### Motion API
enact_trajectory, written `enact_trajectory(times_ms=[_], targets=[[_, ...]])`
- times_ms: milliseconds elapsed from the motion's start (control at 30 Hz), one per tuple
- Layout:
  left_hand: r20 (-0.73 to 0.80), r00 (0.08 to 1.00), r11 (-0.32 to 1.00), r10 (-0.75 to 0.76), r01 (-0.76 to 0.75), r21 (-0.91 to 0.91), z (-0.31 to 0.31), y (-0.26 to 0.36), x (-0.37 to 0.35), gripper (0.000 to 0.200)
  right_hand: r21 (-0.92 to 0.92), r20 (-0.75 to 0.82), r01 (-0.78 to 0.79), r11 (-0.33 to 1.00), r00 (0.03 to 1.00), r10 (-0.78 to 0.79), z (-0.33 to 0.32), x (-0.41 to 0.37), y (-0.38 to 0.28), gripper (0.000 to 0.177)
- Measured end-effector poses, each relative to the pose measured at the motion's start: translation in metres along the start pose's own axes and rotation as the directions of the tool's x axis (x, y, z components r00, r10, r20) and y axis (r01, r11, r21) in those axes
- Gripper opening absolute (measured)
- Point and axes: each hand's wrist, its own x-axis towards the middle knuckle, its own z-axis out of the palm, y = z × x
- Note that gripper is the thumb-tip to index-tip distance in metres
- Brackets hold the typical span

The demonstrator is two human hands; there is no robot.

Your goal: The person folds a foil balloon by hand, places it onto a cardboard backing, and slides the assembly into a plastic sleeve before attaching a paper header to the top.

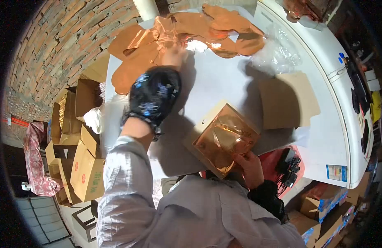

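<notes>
My right hand (249,168) is closed on the near corner of a square cardboard piece (218,113), thumb on top. Shiny copper-coloured foil (226,138) lies folded over this card. My left hand (173,54) reaches to the far side of the table, over flat copper-coloured foil sheets (133,68) with rounded outlines. Its fingers are smeared by motion, so I cannot tell what they hold. Right beside them lie small white pieces (196,46). More rounded foil (236,35) spreads along the far edge.
On the white table (211,82), a brown cardboard sheet (288,99) lies at right, near crumpled clear plastic (278,51). Open cardboard boxes (87,167) stand at left. A white appliance (319,53) borders the right side. Black cables (288,171) lie on something red near my right hand.
</notes>
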Motion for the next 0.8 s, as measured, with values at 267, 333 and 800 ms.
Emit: enact_trajectory(times_ms=[267, 333, 800], targets=[[0.251, 0.88, 0.633, -0.402, 0.466, -0.619, -0.061, 0.112, -0.104, 0.019, -0.17, 0.061, 0.111, 0.979, 0.993, -0.102, -0.008, 0.003, 0.003, 0.028], [0.238, 0.891, 0.669, -0.387, 0.449, -0.592, -0.058, 0.103, -0.122, 0.017, -0.028, 0.047, 0.056, 0.998, 0.997, -0.054, 0.0, -0.003, -0.005, 0.031], [0.005, 0.99, 0.946, -0.138, 0.133, -0.296, -0.03, 0.077, -0.026, 0.066, 0.005, -0.003, 0.114, 0.993, 0.993, -0.114, -0.008, 0.009, 0.013, 0.029]])
